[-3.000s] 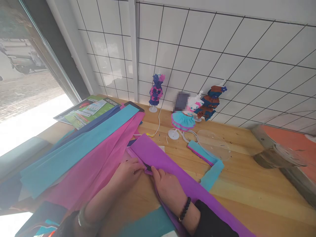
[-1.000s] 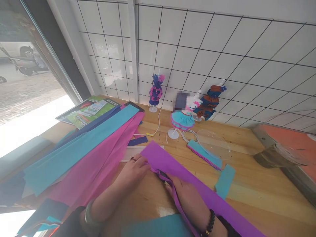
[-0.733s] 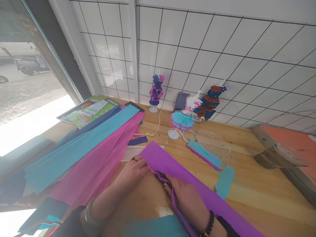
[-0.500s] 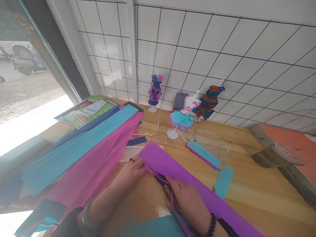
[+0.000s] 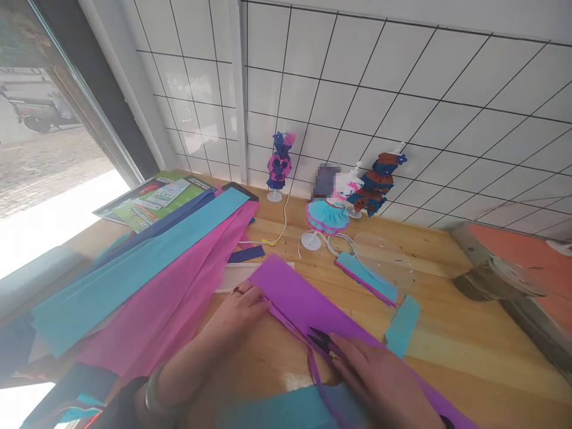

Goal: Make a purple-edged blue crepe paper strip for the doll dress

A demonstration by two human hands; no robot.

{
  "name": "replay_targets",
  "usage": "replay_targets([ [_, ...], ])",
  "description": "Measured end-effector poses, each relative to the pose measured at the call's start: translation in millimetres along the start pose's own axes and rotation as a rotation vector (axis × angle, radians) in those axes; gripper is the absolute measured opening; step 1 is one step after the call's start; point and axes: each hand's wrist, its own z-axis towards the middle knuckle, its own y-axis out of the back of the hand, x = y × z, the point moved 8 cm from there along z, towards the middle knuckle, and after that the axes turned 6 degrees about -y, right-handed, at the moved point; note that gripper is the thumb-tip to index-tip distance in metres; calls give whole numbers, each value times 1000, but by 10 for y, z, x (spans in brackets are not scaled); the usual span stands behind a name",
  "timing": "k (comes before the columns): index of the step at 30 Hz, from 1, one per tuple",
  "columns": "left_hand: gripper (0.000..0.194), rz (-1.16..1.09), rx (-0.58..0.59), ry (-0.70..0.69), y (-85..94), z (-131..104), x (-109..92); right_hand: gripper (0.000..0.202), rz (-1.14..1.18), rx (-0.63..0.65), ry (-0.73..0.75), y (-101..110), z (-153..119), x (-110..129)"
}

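Observation:
A long purple fabric strip runs diagonally from the table's middle toward the lower right. My left hand pinches its near left edge, close to the far end. In my right hand are small black scissors, their blades parted and lying over the purple strip. A thin purple offcut hangs from the edge by the blades and curls down across a teal fabric piece at the bottom.
Teal strips and pink fabric lie on the left, near green printed packets. Small dressed mannequins, one in a teal skirt, stand by the tiled wall. Folded strips and a teal scrap lie right.
My right hand has drawn back toward the lower right with the scissors, whose blades now show above the purple strip. My left hand stays on the edge.

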Motion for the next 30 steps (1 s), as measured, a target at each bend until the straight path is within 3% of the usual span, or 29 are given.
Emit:
replay_targets([
  [6,34,-1,56,-50,-39,25,-65,29,146,88,-161,-9,44,-109],
  [16,27,-14,79,-22,-17,-41,-81,44,395,200,-285,-202,327,158],
  [19,30,-73,-22,104,58,-89,90,34,336,151,-194,-263,439,306],
  [23,28,-98,-176,483,153,-254,522,28,154,-2,-14,-289,527,470],
  [25,29,-102,-192,623,164,-325,668,28,95,-51,33,-302,546,513],
  [30,34,-160,-132,699,125,-299,748,16,59,-81,-2,-349,563,512],
])
